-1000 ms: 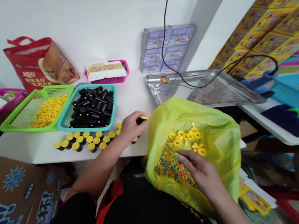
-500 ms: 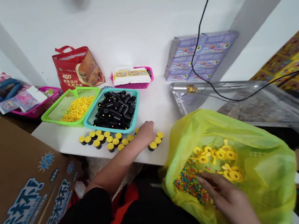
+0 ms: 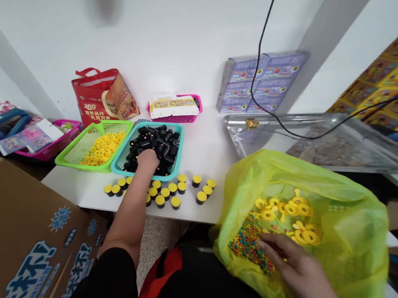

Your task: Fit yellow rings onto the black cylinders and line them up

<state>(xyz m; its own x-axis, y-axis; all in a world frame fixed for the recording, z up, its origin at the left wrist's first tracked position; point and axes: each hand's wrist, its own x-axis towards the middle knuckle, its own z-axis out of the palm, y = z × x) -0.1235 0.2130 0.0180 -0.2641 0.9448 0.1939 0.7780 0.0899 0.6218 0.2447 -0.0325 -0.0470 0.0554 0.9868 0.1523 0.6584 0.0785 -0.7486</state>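
Note:
My left hand reaches into a blue basket of small black plastic cylinders; its fingertips are hidden among them. My right hand is inside a yellow-green plastic bag, over small multicoloured balls. Its thumb and fingers are drawn together at the balls, and what they hold is too small to make out. Yellow ring-shaped pieces lie beside the balls in the bag. Along the table's front edge stand several black pieces with yellow tops, upright in loose groups.
Left of the blue basket sits a green basket with yellow rings. Behind are a red bag and a pink basket. A large cardboard box stands at left. Purple boxes and a clear tray are at right, crossed by a black cable.
My left hand has moved left and away from me, from the yellow-topped pieces into the basket of black cylinders. My right hand stays at the balls in the bag. The view has shifted slightly.

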